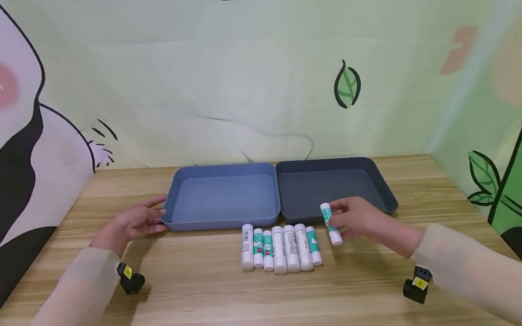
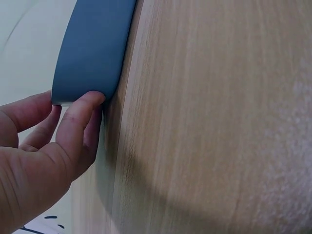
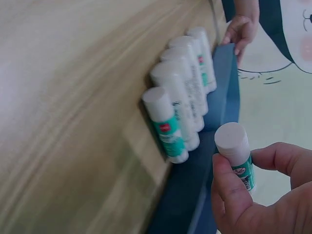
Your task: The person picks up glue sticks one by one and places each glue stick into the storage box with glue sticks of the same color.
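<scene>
My right hand [image 1: 356, 217] pinches a white and green glue stick [image 1: 327, 219] between thumb and fingers, above the table by the near edge of the dark grey tray [image 1: 335, 164]. In the right wrist view this glue stick [image 3: 232, 142] has its white cap towards the camera. My left hand [image 1: 140, 220] touches the outer left end of the blue tray [image 1: 224, 224]. In the left wrist view its fingertips lie at the tray's corner [image 2: 80, 90]. Several more glue sticks [image 1: 279, 249], some larger and mostly white, lie side by side in front of the trays.
Both trays stand end to end at the back of the wooden table [image 1: 236, 310], just before a printed wall cloth [image 1: 167, 98]. A small black camera [image 1: 130, 279] hangs at the left wrist, another camera [image 1: 417, 285] at the right wrist.
</scene>
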Motion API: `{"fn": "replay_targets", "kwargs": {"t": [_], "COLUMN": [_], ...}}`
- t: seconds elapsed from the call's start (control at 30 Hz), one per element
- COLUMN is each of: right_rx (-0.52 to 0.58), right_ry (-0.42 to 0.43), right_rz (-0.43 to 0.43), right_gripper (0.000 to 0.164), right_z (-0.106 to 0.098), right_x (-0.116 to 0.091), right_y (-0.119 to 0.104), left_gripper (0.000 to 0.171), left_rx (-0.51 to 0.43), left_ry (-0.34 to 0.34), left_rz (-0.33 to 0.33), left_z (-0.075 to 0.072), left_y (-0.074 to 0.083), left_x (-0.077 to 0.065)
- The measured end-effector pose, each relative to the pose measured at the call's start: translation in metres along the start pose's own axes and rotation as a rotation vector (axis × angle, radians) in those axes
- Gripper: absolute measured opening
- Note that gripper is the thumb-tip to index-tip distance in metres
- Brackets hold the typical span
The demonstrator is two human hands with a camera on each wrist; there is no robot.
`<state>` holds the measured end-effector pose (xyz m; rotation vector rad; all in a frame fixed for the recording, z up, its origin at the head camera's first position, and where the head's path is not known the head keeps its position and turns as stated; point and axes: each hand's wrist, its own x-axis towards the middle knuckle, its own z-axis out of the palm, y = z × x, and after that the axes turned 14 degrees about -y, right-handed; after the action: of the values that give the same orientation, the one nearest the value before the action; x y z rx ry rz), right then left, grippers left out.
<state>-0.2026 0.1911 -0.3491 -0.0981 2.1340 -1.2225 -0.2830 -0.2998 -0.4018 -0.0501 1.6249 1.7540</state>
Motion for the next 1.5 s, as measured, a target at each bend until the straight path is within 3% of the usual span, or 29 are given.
{"fn": "replay_targets", "kwargs": {"t": [0.63, 0.93, 1.5], "right_rx": [0.024, 0.014, -0.011], "right_ry": [0.055, 0.07, 0.172], "right_rz": [-0.119, -0.089, -0.08], "right_gripper": [0.065, 0.065, 0.064], "right_z": [-0.04, -0.058, -0.098], "right_x": [-0.018, -0.019, -0.017], "right_y": [-0.035, -0.045, -0.068], "left_gripper": [0.072, 0.071, 0.073], "left_rx": [0.044, 0.051, 0.05], "left_ry": [0.003, 0.011, -0.012], "left_rz": [-0.009, -0.011, -0.004], "left_z": [-0.001, -0.001, 0.001], "left_y": [0.0, 0.0, 0.001], "left_x": [0.001, 0.001, 0.0]}}
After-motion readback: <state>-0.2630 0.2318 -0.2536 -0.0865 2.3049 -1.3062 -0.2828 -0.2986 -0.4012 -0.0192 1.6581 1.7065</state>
